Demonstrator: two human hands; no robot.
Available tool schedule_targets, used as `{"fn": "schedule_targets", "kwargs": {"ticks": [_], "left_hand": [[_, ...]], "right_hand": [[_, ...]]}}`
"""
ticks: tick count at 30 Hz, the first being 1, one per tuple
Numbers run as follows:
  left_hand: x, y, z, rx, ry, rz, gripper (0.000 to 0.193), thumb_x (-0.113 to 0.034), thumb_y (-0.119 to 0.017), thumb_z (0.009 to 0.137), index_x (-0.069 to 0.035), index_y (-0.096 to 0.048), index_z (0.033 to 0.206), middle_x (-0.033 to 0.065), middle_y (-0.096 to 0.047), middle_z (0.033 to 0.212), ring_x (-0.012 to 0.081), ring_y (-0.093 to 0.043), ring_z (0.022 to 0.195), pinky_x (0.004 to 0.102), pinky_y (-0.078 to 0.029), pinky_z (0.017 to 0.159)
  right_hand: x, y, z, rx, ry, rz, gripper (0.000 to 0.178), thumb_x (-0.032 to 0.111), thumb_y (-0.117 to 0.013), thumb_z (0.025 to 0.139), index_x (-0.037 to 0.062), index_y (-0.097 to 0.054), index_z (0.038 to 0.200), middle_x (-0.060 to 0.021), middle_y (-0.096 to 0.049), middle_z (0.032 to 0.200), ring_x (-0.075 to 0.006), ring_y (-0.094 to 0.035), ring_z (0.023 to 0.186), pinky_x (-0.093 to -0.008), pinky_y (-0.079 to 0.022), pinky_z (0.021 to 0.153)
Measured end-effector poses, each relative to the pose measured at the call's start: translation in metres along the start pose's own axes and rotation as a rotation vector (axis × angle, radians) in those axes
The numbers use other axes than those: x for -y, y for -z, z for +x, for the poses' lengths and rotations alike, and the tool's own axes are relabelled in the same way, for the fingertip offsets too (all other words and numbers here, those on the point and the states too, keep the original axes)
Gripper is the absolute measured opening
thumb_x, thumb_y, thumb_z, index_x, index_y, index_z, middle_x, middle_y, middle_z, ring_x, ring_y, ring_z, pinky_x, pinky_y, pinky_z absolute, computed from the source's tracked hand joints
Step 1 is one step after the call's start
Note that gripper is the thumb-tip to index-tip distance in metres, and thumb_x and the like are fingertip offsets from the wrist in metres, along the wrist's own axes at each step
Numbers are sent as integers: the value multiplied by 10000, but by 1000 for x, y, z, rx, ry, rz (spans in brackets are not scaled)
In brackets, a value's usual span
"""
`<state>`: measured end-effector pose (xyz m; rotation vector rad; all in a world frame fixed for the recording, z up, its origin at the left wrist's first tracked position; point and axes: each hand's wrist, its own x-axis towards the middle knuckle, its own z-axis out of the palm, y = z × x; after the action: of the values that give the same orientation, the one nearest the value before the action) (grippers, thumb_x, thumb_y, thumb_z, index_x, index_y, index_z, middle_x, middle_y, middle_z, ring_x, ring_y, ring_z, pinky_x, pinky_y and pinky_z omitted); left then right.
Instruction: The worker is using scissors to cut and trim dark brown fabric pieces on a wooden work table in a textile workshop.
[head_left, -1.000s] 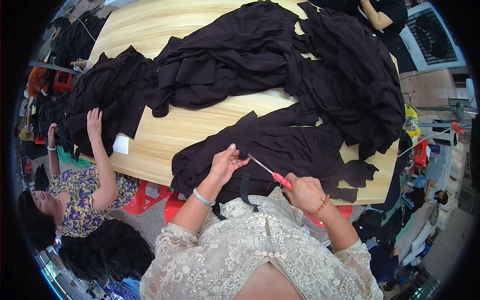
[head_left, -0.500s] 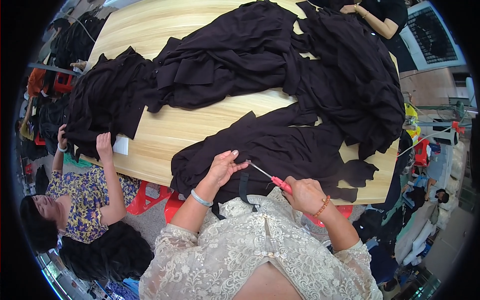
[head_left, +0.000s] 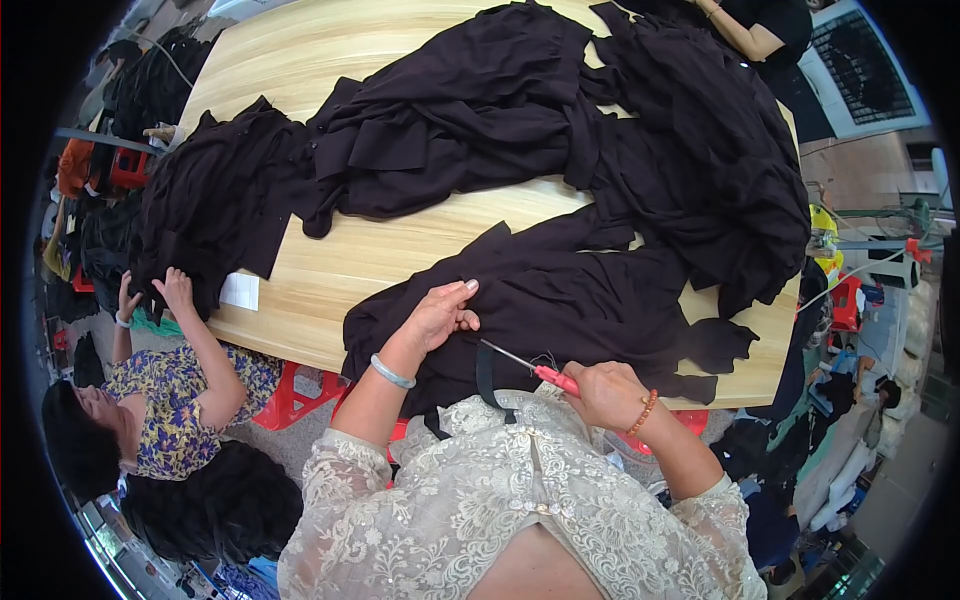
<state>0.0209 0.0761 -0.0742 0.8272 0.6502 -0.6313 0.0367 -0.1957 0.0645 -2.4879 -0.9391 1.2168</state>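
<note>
In my right hand (head_left: pixel 607 394) is a red-handled tool (head_left: pixel 553 377) with a long thin metal shaft; the fingers wrap its handle and the tip points up-left. Just beyond that tip, my left hand (head_left: pixel 440 315) is partly closed, fingers curled over a dark garment (head_left: pixel 560 300). Anything pinched in it is too small or hidden to name. The garment lies crumpled along the table's near edge. A black strap (head_left: pixel 486 372) hangs below the tool's tip, against my lace top. Loose thread (head_left: pixel 543 358) shows beside the shaft.
More dark garments (head_left: pixel 460 110) lie heaped over the wooden table (head_left: pixel 300 300). At the left, a co-worker (head_left: pixel 165 400) handles dark cloth near a white paper (head_left: pixel 240 291). Another person's arm (head_left: pixel 745 35) shows at the far right. Red stools (head_left: pixel 290 398) stand by the near edge.
My left hand has drawn away from the tool's tip, slightly up and left, its fingers more curled. The tool has shifted a little left and down. The left co-worker's hands have moved.
</note>
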Motion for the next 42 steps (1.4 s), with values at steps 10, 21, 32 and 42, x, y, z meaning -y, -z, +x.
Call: {"fn": "schedule_targets", "kwargs": {"ticks": [10, 21, 32, 42], "left_hand": [[-68, -18, 5, -42, -487, 82, 351, -272, -565, 953, -35, -612, 1207, 7, -653, 973, 49, -554, 772, 169, -402, 659], [6, 26, -54, -323, -453, 1219, 224, -39, -692, 778, 7, -636, 990, 69, -642, 840, 141, -588, 725, 263, -480, 702], [15, -5, -21, -274, -202, 997, 316, -212, -762, 761, -3, -615, 945, 25, -612, 680, 95, -557, 611, 253, -452, 580], [41, -7, -10, -292, -500, 941, 252, -214, -759, 751, 10, -688, 840, 44, -623, 652, 133, -565, 595, 281, -460, 598]], "right_hand": [[-47, -57, 33, -537, -301, 188, 320, 84, -688, 775, 77, -538, 1057, -153, -569, 1027, -374, -612, 898, -456, -506, 743], [-119, -19, 5, -757, -507, -30, 255, -41, -584, 785, 75, -531, 1006, -141, -570, 927, -370, -598, 888, -447, -497, 734], [-60, -12, -3, -549, -139, 169, 257, 33, -628, 808, 70, -576, 1057, -155, -578, 1021, -403, -585, 915, -445, -487, 746], [-43, -14, -6, -374, -30, 134, 240, 8, -619, 771, 71, -573, 998, -118, -575, 928, -337, -594, 898, -417, -494, 734]]}}
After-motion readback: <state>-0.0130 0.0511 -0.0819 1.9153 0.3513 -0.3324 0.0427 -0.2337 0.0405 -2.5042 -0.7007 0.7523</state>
